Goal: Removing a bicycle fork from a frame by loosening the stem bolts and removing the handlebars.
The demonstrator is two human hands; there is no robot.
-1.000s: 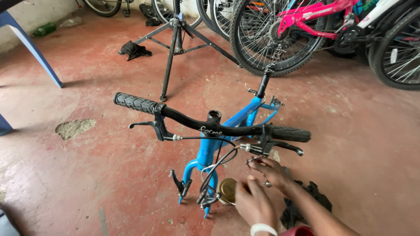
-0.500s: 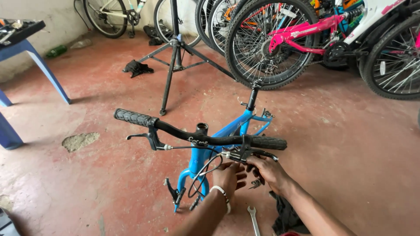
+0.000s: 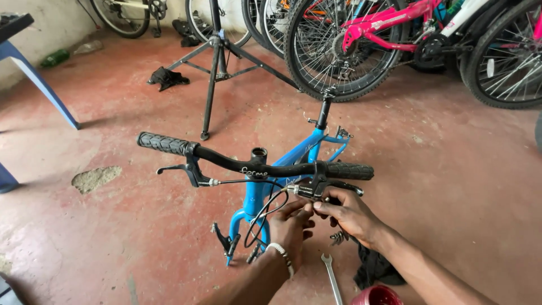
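Standing on the red concrete floor (image 3: 463, 186), the blue bicycle frame (image 3: 265, 192) carries a black handlebar (image 3: 254, 166) with rubber ends. Behind it are a pink bicycle (image 3: 395, 22) and a black repair stand (image 3: 217, 62). Both forearms reach forward from below. The right hand (image 3: 350, 214) has its grip closed on the black brake lever (image 3: 316, 189) at the bar's right end. The left hand (image 3: 291, 226) pinches the cable (image 3: 265, 212) just beside it, fingers bent. A wrench (image 3: 332, 277) lies on the floor below.
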